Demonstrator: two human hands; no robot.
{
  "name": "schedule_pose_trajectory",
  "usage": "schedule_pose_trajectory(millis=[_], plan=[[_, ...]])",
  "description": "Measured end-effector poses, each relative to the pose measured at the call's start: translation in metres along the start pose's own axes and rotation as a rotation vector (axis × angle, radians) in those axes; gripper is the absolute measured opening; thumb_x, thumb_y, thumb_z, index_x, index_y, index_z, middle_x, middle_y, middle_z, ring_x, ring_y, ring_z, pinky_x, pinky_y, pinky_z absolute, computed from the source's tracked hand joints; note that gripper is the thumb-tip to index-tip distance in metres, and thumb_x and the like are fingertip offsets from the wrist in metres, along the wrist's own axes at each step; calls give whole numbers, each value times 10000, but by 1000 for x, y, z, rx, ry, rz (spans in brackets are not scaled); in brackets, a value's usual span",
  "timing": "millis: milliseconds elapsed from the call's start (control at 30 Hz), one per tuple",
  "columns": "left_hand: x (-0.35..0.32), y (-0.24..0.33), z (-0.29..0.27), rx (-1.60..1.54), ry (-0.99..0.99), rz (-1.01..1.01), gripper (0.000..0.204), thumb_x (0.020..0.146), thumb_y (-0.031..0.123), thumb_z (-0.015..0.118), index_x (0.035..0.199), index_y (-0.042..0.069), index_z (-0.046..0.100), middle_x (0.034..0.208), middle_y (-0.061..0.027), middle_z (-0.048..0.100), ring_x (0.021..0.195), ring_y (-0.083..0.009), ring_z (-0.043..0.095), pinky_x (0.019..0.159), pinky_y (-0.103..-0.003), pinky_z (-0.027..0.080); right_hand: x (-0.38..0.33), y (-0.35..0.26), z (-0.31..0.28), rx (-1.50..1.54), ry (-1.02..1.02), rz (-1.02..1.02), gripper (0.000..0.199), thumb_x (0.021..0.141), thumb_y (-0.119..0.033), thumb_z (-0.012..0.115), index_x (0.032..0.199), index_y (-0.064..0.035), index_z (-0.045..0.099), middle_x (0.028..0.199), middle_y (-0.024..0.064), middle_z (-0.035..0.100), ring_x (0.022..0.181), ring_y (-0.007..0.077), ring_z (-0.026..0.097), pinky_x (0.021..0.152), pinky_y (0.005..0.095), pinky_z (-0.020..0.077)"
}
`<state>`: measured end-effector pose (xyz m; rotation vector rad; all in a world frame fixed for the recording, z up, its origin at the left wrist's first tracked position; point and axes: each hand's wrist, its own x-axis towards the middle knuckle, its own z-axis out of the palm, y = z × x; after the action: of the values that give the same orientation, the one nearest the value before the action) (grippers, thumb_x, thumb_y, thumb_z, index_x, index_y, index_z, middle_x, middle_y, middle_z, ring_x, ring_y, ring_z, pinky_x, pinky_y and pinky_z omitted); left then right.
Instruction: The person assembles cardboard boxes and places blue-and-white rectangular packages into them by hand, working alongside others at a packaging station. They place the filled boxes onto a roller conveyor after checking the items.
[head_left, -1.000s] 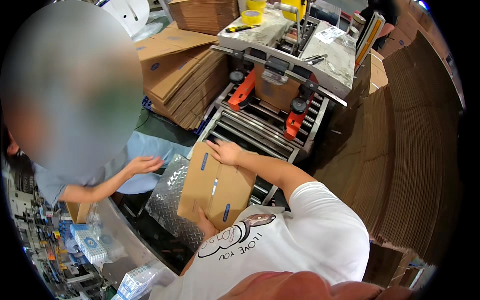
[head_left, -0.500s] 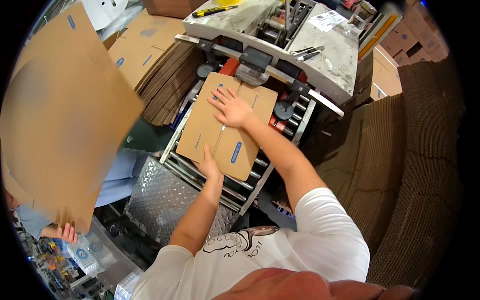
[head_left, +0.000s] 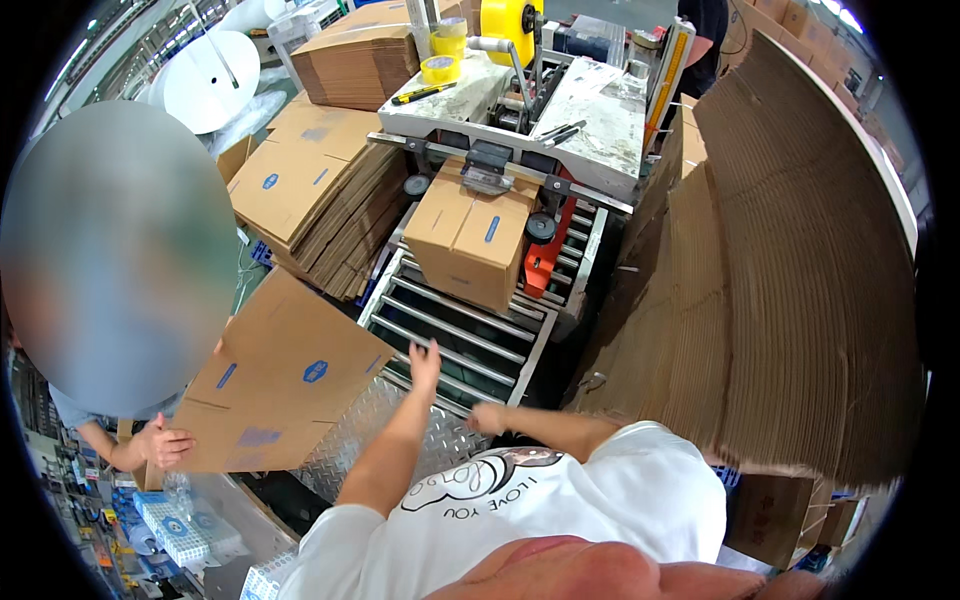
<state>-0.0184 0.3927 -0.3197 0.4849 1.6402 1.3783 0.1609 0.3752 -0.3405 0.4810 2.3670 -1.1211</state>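
Note:
A closed cardboard box (head_left: 463, 232) sits on the metal roller conveyor (head_left: 455, 325), its far end under the taping head of a carton sealing machine (head_left: 490, 158). My left hand (head_left: 425, 366) hovers over the near rollers, fingers stretched out and holding nothing, apart from the box. Close to the conveyor's near end is my right hand (head_left: 488, 418); motion smears its fingers, so their state is unclear. On my left, a co-worker's hand (head_left: 165, 443) grips a flat cardboard sheet (head_left: 290, 385) that reaches toward the rollers.
Flattened cartons (head_left: 310, 165) are piled left of the machine. Tall stacked cardboard (head_left: 770, 290) stands along my right. A yellow cutter (head_left: 423, 94) and tape rolls (head_left: 440, 69) lie on the machine top. A diamond-plate metal step (head_left: 365, 440) is below the conveyor's near end.
Both my hands have left the box and drawn back toward me. The box has moved forward under the taping head. The co-worker's cardboard sheet has come down and closer to the conveyor.

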Motion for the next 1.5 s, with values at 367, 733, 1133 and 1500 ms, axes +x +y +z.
schedule_pose_trajectory(millis=[367,733,1133,1500], plan=[[-176,-129,-152,263,-234,-487,718,929,351,633,1452,27,261,1223,-179,571,856,-261,681,716,-402,545,-427,-290,-150,-511,1843,14,95,909,-81,611,981,-20,626,947,104,624,878,217,622,773,333,503],[-234,-81,-166,376,-361,-334,710,921,348,654,1436,56,263,1036,-131,665,808,-200,694,668,-314,531,-616,-306,-112,-1055,1857,798,413,838,-441,721,982,-56,682,902,79,657,832,263,640,758,367,496],[-265,8,-227,406,-70,612,726,812,199,770,1378,-40,383,1195,-201,595,1090,-273,596,908,-397,492,-472,-519,-146,-1938,1640,-584,362,630,-328,903,745,-61,688,672,34,665,598,149,642,511,243,476],[-434,182,-257,897,486,1091,274,747,202,805,864,37,619,704,-107,661,628,-301,646,560,-372,503,-293,-385,-252,252,1715,-970,257,846,-184,742,698,-14,618,653,-59,562,631,33,483,588,207,389]])
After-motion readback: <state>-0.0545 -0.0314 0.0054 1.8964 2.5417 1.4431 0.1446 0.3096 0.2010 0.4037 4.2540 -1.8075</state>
